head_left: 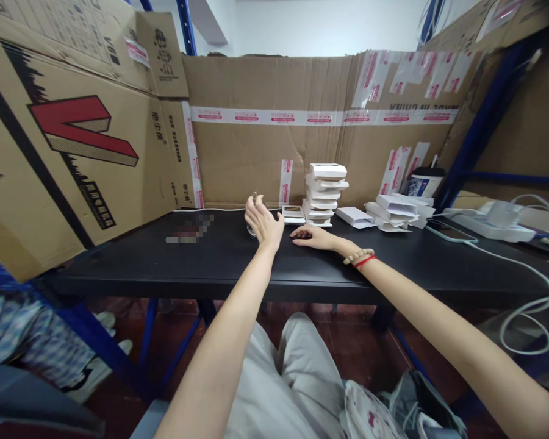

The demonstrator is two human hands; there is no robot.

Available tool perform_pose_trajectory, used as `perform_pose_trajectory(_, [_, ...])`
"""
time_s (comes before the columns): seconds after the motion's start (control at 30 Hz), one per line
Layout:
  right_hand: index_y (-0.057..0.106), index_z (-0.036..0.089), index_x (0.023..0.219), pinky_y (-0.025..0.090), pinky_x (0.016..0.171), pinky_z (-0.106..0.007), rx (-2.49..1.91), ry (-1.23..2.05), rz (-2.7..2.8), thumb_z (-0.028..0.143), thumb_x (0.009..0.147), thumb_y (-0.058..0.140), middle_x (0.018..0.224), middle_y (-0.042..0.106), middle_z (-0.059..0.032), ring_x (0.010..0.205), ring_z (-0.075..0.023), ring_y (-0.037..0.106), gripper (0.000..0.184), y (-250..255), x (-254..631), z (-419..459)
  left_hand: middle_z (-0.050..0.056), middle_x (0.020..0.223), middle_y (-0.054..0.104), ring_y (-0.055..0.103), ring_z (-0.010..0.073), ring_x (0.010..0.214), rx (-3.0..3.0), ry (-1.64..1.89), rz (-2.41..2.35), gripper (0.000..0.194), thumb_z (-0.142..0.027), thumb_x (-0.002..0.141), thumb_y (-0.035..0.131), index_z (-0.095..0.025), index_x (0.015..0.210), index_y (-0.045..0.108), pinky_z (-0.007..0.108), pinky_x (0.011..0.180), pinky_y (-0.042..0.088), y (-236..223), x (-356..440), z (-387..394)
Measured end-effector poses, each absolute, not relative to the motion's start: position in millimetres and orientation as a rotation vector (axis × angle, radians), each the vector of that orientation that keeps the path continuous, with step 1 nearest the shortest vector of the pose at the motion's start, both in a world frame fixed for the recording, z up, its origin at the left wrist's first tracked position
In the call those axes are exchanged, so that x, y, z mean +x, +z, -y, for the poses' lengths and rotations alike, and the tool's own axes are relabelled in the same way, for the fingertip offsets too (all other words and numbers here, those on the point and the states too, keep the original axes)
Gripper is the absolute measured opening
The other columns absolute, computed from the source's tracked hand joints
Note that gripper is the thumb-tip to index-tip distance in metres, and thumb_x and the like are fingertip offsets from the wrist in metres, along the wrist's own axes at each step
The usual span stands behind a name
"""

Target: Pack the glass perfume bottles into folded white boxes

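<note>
Worktop (201, 256) has loose boxes (396, 208) right of your box stack (321, 196); left hand (266, 227) kinda hides something (251, 230), grip unclear; right hand's (318, 238) fingers loosely apart.

Light even, fairly bright at worktop (201, 262) height. Wall (320, 27) at top palest, close to washed out. Soft sheen on dark surface near my hands; shadows under them faint, soft-edged. White boxes (327, 195) bright, little detail on faces. Floor (343, 341) below dim, reddish, murky; right edge falls darkest. Wide view bends toward edges: my forearms stretched, cardboard (73, 122) at left leaning, skewed. Small print soft. Blocky pixel patch (190, 230) on left of worktop, detail there unreadable. My fingers (256, 210) reasonably clear, fine detail soft.
</note>
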State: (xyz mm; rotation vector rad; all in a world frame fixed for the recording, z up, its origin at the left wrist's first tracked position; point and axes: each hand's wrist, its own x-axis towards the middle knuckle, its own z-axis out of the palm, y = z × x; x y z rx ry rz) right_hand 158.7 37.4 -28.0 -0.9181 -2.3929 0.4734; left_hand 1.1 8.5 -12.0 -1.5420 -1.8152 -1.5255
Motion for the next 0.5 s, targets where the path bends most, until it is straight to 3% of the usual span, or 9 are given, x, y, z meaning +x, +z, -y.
perform_pose_trajectory(0.17, [0.063,0.013,0.092,0.043,0.069,-0.028,-0.871,0.464,2.395,0.037,0.075,0.058,0.078,0.059,-0.0035,0.071,-0.0135,0.051,0.03,-28.9,159.4,-39.8,0.01,0.119,0.051,0.044,0.0214,0.114,-2.073,-1.273,1.534,0.026,-0.018,0.08,0.042,-0.018,0.105,0.049,0.035,0.098,0.031,-9.4,7.0,-7.1])
perform_pose_trajectory(0.3, [0.058,0.013,0.077,0.042,0.064,-0.026,-0.835,0.48,2.402,0.032,0.075,0.056,0.07,0.054,-0.0009,0.063,-0.0118,0.048,0.019,-29.0,159.1,-41.1,0.006,0.119,0.055,0.046,0.0211,0.112,-2.415,-0.931,1.543,0.029,-0.024,0.08,0.045,-0.019,0.108,0.052,0.038,0.096,0.032,-15.8,8.4,-12.0])
perform_pose_trajectory(0.5, [0.06,0.013,0.077,0.042,0.062,-0.024,-0.892,0.417,2.407,0.026,0.074,0.054,0.07,0.057,-0.0013,0.063,-0.0115,0.049,0.014,-25.0,158.2,-36.2,0.004,0.127,0.052,0.039,0.0198,0.121,-2.532,-0.771,1.63,0.033,-0.031,0.086,0.039,-0.021,0.114,0.053,0.039,0.1,0.028,-18.9,7.8,-15.0])
